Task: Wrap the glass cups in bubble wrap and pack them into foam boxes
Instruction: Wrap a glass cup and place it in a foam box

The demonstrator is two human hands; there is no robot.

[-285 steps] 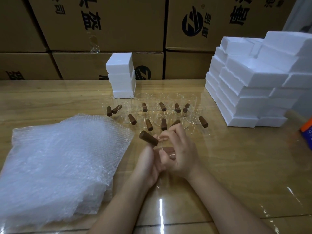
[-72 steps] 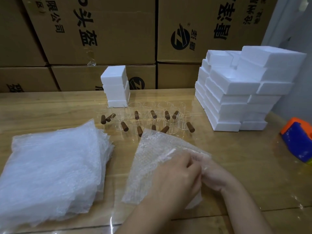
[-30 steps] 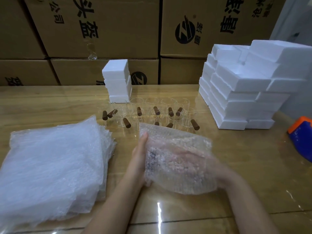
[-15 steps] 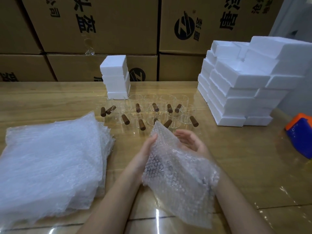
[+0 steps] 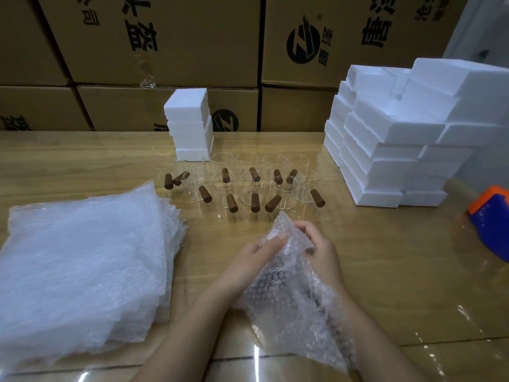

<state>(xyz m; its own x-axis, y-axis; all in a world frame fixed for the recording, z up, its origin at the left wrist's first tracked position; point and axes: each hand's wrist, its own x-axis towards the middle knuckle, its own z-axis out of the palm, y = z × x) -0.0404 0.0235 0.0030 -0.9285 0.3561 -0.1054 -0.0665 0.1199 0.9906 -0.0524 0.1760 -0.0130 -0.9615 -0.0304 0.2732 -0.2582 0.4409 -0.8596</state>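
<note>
Both hands hold a bundle of bubble wrap (image 5: 286,296) above the table's near middle; something dark, the cup's handle, shows dimly through it. My left hand (image 5: 256,260) grips the bundle's left side, thumb on the upper flap. My right hand (image 5: 321,249) curls round the top right and pinches the raised corner. Several clear glass cups with brown wooden handles (image 5: 249,186) stand in rows farther back. A stack of bubble wrap sheets (image 5: 82,260) lies at the left. White foam boxes (image 5: 391,139) are piled at the right.
A small stack of foam boxes (image 5: 190,125) stands behind the cups. An orange and blue tape dispenser (image 5: 493,219) sits at the right edge. Cardboard cartons (image 5: 170,40) wall off the table's far side. The wooden table (image 5: 399,266) has a glossy cover.
The loose sheet has been gathered tighter round the cup. My right hand has come over the top corner and my left thumb now presses on the flap.
</note>
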